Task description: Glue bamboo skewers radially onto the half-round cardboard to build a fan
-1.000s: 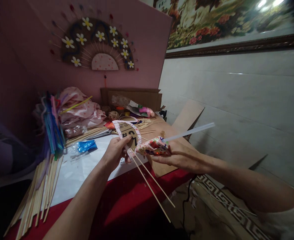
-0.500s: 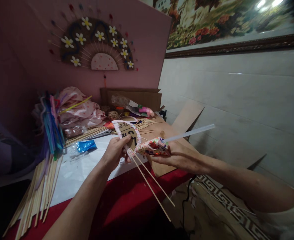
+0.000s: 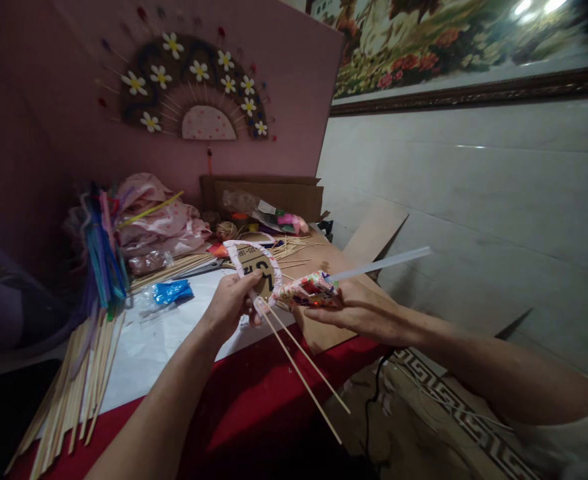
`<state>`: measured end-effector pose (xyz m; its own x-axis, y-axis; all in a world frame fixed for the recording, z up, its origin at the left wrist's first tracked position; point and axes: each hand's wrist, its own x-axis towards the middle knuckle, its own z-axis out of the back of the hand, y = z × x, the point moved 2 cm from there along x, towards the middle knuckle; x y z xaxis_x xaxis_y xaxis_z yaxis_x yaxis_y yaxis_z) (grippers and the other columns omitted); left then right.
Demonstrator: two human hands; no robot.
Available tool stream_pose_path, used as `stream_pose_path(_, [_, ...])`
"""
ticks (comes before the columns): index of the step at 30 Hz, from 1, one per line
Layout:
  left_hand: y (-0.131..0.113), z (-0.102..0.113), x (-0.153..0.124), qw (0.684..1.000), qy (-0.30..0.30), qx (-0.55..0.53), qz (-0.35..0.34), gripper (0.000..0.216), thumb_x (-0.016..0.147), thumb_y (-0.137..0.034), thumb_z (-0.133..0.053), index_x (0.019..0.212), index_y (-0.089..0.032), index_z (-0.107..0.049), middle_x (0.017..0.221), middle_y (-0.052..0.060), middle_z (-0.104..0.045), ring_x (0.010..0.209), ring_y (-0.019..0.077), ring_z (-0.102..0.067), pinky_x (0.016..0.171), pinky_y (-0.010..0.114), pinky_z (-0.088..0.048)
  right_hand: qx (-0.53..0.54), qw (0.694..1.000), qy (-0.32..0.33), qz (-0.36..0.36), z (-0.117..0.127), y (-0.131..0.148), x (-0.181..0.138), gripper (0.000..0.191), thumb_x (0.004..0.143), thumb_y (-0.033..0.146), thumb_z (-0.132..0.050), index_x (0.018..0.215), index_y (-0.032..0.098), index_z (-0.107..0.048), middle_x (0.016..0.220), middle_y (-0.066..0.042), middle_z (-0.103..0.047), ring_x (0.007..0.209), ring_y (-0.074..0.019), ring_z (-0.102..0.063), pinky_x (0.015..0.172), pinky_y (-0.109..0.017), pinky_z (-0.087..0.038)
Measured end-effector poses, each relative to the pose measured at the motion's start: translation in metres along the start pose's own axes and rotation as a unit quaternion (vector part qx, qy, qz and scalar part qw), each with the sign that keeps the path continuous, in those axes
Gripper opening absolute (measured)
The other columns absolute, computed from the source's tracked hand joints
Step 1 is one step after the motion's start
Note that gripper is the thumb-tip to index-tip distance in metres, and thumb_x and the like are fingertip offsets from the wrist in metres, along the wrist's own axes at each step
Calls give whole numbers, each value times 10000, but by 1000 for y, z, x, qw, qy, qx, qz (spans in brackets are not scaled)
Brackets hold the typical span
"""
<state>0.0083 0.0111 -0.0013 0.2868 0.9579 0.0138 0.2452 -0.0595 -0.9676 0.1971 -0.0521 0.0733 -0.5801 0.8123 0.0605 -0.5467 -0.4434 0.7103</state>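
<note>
My left hand (image 3: 237, 297) is closed on a half-round cardboard piece (image 3: 264, 283) edged with pink wrapped fabric, its thumb lying on the brown printed face. Two thin wooden sticks (image 3: 301, 370) run from the piece's lower edge toward the lower right. In my right hand (image 3: 361, 310) is a glue gun (image 3: 311, 291) with a colourful patterned covering, its tip touching or very near the edge of the cardboard piece beside the sticks. A long translucent glue stick (image 3: 384, 263) juts out of the gun's back end. The right fingers are partly hidden behind the gun.
White paper (image 3: 139, 353) covers part of the red-clothed table, with bundled wooden sticks (image 3: 81, 373) at left. Behind are pipe cleaners (image 3: 99, 240), pink dotted fabric (image 3: 159, 220), a blue packet (image 3: 173, 291) and scissors (image 3: 201, 269). A flower-decorated fan (image 3: 194, 80) hangs on the pink board.
Almost nothing differs. The glue gun has shifted very slightly at the edge of the cardboard piece; my left hand stays in place.
</note>
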Motion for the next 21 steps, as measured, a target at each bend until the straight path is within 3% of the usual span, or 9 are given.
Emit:
stream_pose_path(6, [0,0,-1,1000,-2,0,-3,274,731,-386,-573,626,-136,-527,410,1,-496,290,119,-435,281,247,-379,9,1000,4,5,0,2,1,317,862,331,-501,1143,222,-598,989,7,-634,891,-152,-534,749,-221,-410])
stream_pose_path(13, [0,1,1,1000,0,-3,1,276,721,-394,-577,651,-128,-546,421,11,-514,291,127,-450,280,246,-375,-12,1000,-14,18,0,1,0,272,858,363,-500,1027,209,-647,853,12,-621,733,-125,-508,654,-213,-396])
stream_pose_path(21, [-1,0,-1,1000,-8,-11,1,273,705,-386,-591,611,-137,-530,397,11,-506,278,125,-440,275,242,-371,21,1000,-13,-2,-1,0,0,283,847,396,-504,969,190,-655,808,-6,-601,733,-138,-498,653,-231,-399])
